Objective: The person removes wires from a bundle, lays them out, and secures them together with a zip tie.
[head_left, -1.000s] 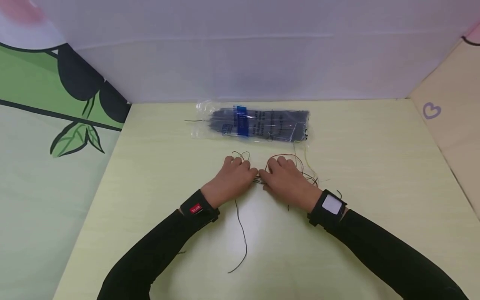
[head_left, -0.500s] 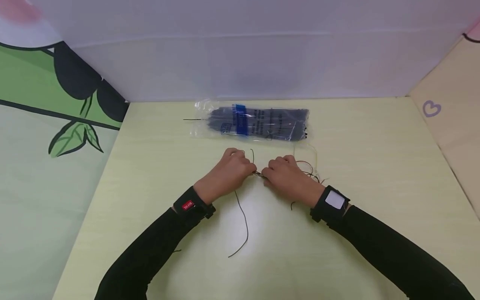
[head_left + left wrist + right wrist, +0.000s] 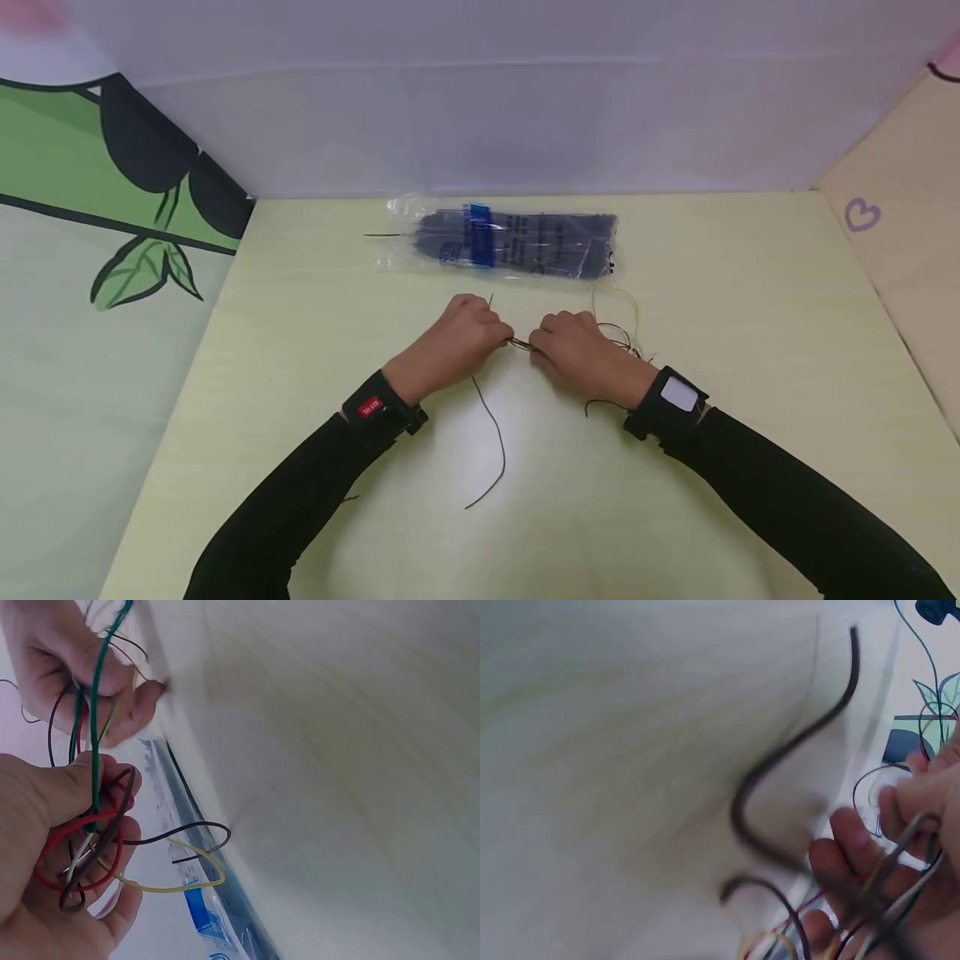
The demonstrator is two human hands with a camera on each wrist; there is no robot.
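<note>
Head view: wires [image 3: 521, 343] are spanning the gap between hands, a plastic bag [image 3: 547, 243] lying behind on the table [image 3: 600, 517]
Left hand [image 3: 453, 343]: is pinching the wires
Right hand [image 3: 581, 354]: is gripping them too

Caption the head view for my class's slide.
Left hand and right hand grip a bundle of thin multicoloured wires over a pale wood-grained table, near a long, clear plastic packet.

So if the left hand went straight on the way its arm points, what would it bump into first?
Probably the plastic bag, ahead of the left hand. The right hand is close to that path, so a brush is possible; depth is hard to judge.
</note>
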